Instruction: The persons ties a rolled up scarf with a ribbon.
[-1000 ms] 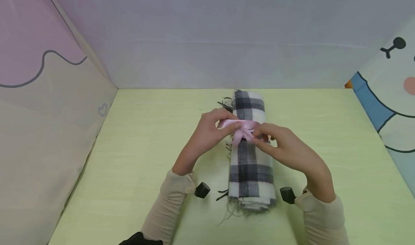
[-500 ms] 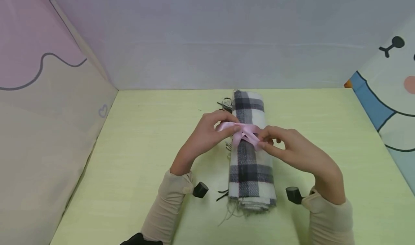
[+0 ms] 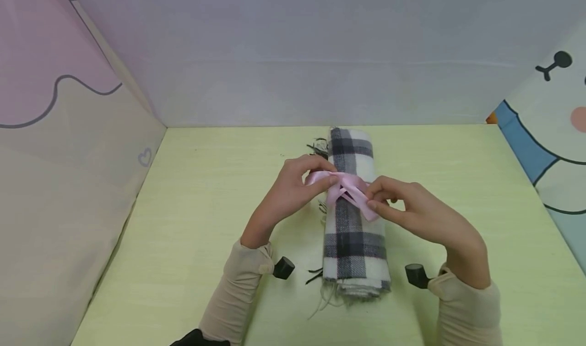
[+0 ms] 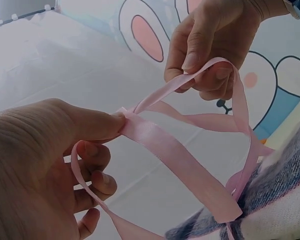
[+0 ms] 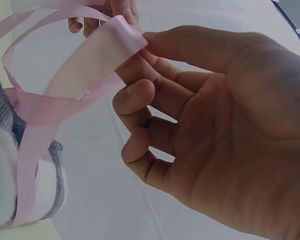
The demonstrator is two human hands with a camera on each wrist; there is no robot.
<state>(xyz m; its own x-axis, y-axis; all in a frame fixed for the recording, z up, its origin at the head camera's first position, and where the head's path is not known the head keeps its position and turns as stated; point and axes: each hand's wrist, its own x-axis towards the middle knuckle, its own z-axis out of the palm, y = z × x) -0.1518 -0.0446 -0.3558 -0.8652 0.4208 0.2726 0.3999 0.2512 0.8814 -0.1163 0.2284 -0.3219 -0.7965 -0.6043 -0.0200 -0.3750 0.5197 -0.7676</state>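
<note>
A rolled black, grey and white checked scarf (image 3: 352,244) with fringed ends lies lengthwise on the table. Round its middle runs a pink satin ribbon (image 3: 354,185), whose loops stand up off the cloth. My left hand (image 3: 297,183) pinches the ribbon between thumb and fingers on the left of the scarf. On the other side my right hand (image 3: 407,206) pinches a folded part of it, thumb against forefinger. In the left wrist view the ribbon (image 4: 175,160) stretches from the left thumb down to the scarf (image 4: 280,195). The right wrist view shows the ribbon (image 5: 90,60) crossing above the scarf.
The pale yellow-green table (image 3: 197,193) is bounded by a plain back wall (image 3: 293,91) and printed side panels. Dark fringe threads (image 3: 316,275) stick out left of the scarf. A small black camera (image 3: 416,276) sits at the right wrist.
My right hand has moved right and slightly down, drawing a band of ribbon out across the scarf. The left hand keeps its pinch almost in place; the scarf has not moved.
</note>
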